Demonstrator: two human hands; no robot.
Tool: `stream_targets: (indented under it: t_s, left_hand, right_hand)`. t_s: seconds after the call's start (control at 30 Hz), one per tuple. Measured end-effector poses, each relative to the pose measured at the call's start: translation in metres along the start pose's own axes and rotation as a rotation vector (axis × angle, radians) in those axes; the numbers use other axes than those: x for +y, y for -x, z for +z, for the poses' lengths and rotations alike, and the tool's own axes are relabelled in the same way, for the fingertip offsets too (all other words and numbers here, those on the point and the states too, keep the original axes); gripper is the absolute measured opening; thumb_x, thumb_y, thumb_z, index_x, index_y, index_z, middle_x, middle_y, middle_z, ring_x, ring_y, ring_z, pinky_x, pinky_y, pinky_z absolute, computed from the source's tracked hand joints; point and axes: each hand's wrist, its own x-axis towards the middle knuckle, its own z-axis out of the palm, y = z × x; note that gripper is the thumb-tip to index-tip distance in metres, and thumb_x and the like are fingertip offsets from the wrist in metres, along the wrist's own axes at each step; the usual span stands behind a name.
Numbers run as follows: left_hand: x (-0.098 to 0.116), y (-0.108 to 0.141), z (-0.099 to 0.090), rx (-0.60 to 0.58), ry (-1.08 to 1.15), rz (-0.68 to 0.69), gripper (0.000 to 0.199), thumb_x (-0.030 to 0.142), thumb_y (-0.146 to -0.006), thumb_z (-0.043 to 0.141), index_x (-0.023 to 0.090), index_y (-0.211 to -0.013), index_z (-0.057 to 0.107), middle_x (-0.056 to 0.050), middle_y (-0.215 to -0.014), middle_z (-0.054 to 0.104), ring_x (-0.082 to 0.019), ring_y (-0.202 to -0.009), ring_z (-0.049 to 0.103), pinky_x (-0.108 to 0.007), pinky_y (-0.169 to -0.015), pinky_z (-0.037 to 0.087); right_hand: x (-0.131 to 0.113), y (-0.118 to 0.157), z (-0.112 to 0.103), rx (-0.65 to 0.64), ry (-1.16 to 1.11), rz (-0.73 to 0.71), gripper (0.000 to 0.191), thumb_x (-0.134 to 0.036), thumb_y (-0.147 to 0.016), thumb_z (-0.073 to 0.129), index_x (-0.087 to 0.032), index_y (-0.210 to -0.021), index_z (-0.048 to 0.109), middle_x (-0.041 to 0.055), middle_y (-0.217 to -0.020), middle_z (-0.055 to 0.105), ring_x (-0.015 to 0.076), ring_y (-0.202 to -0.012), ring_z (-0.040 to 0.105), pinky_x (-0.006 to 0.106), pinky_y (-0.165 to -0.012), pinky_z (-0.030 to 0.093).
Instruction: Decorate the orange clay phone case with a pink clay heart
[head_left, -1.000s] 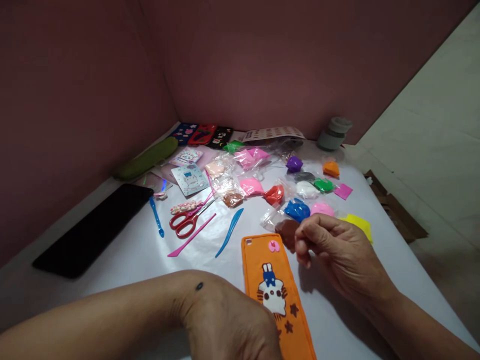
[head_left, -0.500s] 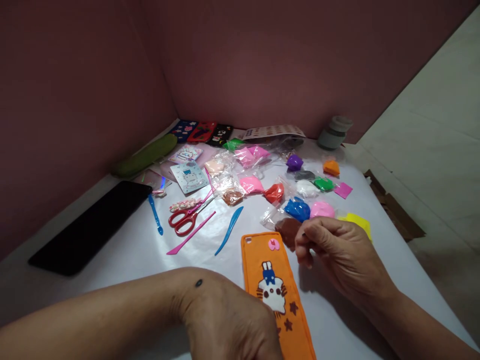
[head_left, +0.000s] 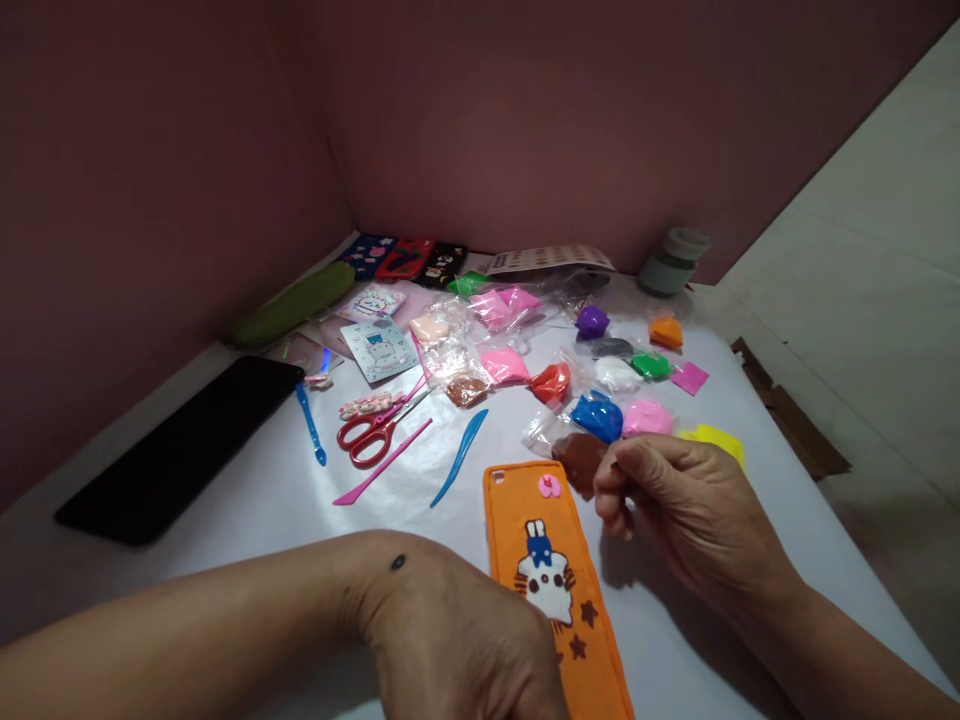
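Observation:
An orange clay-covered phone case (head_left: 551, 500) lies on the table with a white cat figure in blue clothing, brown stars and a pink shape with a red mark on it. My left hand (head_left: 472, 640) reaches over the case's lower left part, and its fingers are out of sight at the bottom edge. To the right of the case, my right hand (head_left: 675, 510) is closed in a pinch above the table. A tiny dark speck shows at its fingertips, too small to name. Just behind these fingers lies a bag of brown clay (head_left: 579, 462).
Left of the case lie a blue modelling knife (head_left: 459, 458), a pink tool (head_left: 382, 462), red-handled scissors (head_left: 369, 440) and a black slab (head_left: 180, 450). Several bags of coloured clay (head_left: 506, 366) spread behind. A jar (head_left: 673, 262) stands back right, near decorated cases (head_left: 405, 260) and a green pouch (head_left: 292, 305).
Both hands keep nearly the same pose. The whole view has shifted very slightly; the case and the tools lie as before.

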Motion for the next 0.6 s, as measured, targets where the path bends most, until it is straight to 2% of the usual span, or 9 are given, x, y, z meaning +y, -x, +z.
stream_targets:
  t_s: [0.03,0.13,0.23,0.4,0.5,0.6]
  left_hand:
    - [0.007,0.003,0.002,0.073,-0.005,-0.063,0.029,-0.015,-0.059,0.05,0.014,-0.055,0.051,0.012,-0.043,0.049,-0.002,-0.035,0.048,-0.008,-0.042,0.038]
    - [0.024,0.005,0.005,0.081,0.01,-0.14,0.031,-0.016,-0.059,0.051,0.014,-0.052,0.048,0.011,-0.041,0.046,-0.003,-0.035,0.045,-0.008,-0.04,0.035]
    - [0.038,0.0,0.006,0.078,0.018,-0.256,0.036,-0.02,-0.055,0.058,0.014,-0.048,0.046,0.012,-0.035,0.043,-0.003,-0.034,0.044,-0.006,-0.038,0.034]
    - [0.061,-0.009,0.006,0.11,0.04,-0.532,0.046,-0.031,-0.056,0.049,0.012,-0.042,0.041,0.012,-0.029,0.037,-0.001,-0.03,0.036,-0.004,-0.036,0.03]
    - [0.066,-0.01,0.006,0.095,0.055,-0.576,0.045,-0.029,-0.057,0.052,0.012,-0.042,0.041,0.011,-0.03,0.038,-0.002,-0.031,0.036,-0.004,-0.035,0.031]
    - [0.065,-0.01,0.006,0.105,0.054,-0.584,0.046,-0.031,-0.057,0.045,0.013,-0.043,0.041,0.012,-0.03,0.037,-0.002,-0.03,0.036,-0.004,-0.036,0.031]
  right_hand:
    - [-0.001,0.0,0.001,-0.001,0.004,-0.007,0.024,-0.037,-0.075,0.077,-0.017,-0.062,0.072,0.0027,-0.056,0.068,0.0092,-0.047,0.058,0.018,-0.044,0.045]
    - [-0.002,0.0,0.002,-0.01,0.011,-0.027,0.015,-0.029,-0.072,0.08,-0.019,-0.064,0.072,0.0013,-0.061,0.069,0.0098,-0.052,0.059,0.018,-0.048,0.047]
    - [-0.003,0.001,0.002,-0.022,0.016,-0.002,0.021,-0.035,-0.075,0.077,-0.019,-0.063,0.071,0.0016,-0.055,0.067,0.0107,-0.047,0.058,0.02,-0.044,0.045]
    - [-0.002,0.003,-0.001,-0.014,0.018,0.026,0.032,-0.044,-0.078,0.073,-0.017,-0.061,0.071,0.0048,-0.052,0.067,0.0113,-0.043,0.058,0.021,-0.041,0.045]
    - [-0.001,0.002,-0.001,0.001,0.034,0.027,0.033,-0.046,-0.078,0.073,-0.017,-0.062,0.072,0.0049,-0.053,0.068,0.0109,-0.043,0.058,0.02,-0.041,0.045]
    - [-0.001,0.001,0.0,-0.009,0.052,0.0,0.023,-0.038,-0.077,0.076,-0.018,-0.066,0.072,0.0027,-0.059,0.068,0.0105,-0.05,0.059,0.02,-0.046,0.046]
